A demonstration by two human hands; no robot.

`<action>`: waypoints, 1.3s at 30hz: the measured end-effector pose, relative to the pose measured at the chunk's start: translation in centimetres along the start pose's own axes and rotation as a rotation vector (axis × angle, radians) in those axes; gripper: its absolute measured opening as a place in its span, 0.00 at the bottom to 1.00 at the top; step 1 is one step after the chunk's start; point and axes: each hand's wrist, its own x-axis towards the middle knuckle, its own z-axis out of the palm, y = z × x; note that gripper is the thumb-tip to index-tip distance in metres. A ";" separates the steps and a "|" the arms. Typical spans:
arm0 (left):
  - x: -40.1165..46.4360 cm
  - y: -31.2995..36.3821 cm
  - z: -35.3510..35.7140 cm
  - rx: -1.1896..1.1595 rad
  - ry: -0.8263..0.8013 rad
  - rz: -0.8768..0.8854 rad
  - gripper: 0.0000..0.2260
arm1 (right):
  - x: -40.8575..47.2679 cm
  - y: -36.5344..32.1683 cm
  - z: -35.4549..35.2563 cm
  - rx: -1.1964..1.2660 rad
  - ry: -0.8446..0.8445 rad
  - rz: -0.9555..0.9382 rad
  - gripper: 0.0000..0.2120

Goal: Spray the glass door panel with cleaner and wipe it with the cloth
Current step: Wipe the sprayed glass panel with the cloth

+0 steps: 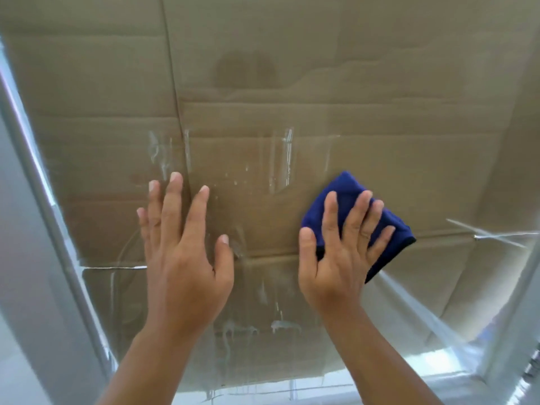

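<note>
Two hands flat on glass panel (263,118)

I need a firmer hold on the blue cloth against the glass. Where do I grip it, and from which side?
Take the blue cloth at its lower right corner, coming from the right. The right hand only presses it flat on the glass panel with straight fingers over its left half; that corner pokes out uncovered, probably easiest to pinch.

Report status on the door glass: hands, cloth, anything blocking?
Left hand flat on glass panel, fingers straight. Right hand pressing blue cloth to the glass. Wet streaks below the hands. Nothing blocking; no spray bottle in view.
</note>
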 end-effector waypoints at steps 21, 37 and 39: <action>0.5 -0.8 -0.9 -0.003 0.034 0.006 0.24 | -0.7 -3.9 0.1 0.011 -0.148 -0.455 0.30; 0.8 -1.7 -1.0 -0.050 0.116 -0.023 0.22 | 2.4 -3.7 0.1 0.003 -0.125 -0.617 0.29; 0.9 -1.5 -1.0 -0.060 0.126 -0.037 0.22 | 3.5 -2.9 0.1 -0.003 -0.013 -0.410 0.26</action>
